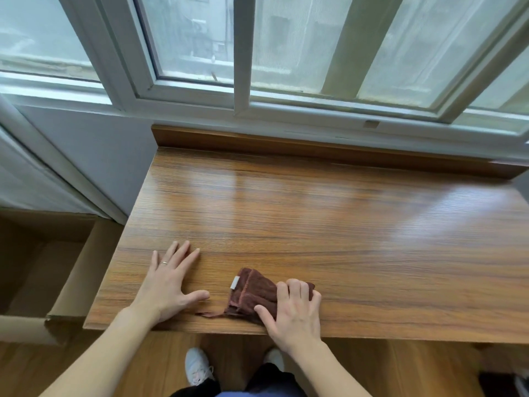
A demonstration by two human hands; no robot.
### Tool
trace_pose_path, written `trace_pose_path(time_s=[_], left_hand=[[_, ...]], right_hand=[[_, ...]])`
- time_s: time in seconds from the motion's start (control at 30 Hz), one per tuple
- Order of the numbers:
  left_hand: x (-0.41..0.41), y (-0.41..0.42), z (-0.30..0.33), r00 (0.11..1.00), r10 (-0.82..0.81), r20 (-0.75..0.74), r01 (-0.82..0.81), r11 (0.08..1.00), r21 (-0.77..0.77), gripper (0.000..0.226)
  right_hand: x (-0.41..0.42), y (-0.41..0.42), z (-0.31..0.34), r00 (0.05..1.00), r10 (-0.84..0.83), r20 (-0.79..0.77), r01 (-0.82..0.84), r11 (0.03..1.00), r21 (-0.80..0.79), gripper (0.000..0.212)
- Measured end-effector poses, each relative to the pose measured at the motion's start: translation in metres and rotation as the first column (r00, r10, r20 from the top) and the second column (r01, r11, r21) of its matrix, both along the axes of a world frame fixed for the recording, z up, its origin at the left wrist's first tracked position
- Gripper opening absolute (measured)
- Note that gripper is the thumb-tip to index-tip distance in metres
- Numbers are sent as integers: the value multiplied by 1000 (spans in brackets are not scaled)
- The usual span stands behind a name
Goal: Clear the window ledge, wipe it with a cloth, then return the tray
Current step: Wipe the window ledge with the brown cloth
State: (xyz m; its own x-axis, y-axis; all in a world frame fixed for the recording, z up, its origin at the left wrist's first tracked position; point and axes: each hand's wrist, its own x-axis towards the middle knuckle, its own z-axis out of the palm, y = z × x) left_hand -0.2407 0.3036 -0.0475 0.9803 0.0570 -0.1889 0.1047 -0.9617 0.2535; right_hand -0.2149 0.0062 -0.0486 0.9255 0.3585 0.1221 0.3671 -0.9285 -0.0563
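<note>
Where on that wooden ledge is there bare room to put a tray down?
The ledge is bare from its back lip to mid-depth, and all along its right side. The crowded part is the near edge: the left hand rests flat near the left corner, and the right hand presses a brown cloth beside it.

We see a ledge point(315, 224) of warm orange-brown wood with fine dark streaks of grain and pale glossy patches, and on it a dark reddish-brown cloth point(252, 293) with a lighter pinkish edging and a small white tag point(235, 282). The window frame point(243, 81) is white, the box point(43, 270) at the left plain tan. The ring point(164, 263) is silver, the shoes point(197, 365) white, the floor point(400, 368) honey-brown.
</note>
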Motion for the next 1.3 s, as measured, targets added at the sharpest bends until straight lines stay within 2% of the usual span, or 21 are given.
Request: trace_pose_path(time_s=[0.23,0.4,0.53,0.73,0.97,1.3], left_hand=[[20,-52,5,999,43,12,-43,999,6,112],[21,-61,1,997,76,-5,-76,997,27,98],[18,-57,-3,1000,24,4,-24,994,102,90],[20,-52,-6,999,-39,-12,40,988,147,99],[38,-44,-6,988,-141,57,131,981,143,107],[77,-54,-11,997,-68,38,62,989,137,103]], right_hand=[[2,-7,5,998,52,-23,-52,999,7,54],[3,-21,3,992,123,-5,-123,992,0,55],[3,-25,4,992,130,5,-130,992,7,54],[0,-23,5,998,64,15,-64,998,19,52],[-1,-20,4,999,32,9,-32,999,0,52],[38,-29,-1,997,68,-20,-68,998,-2,55]])
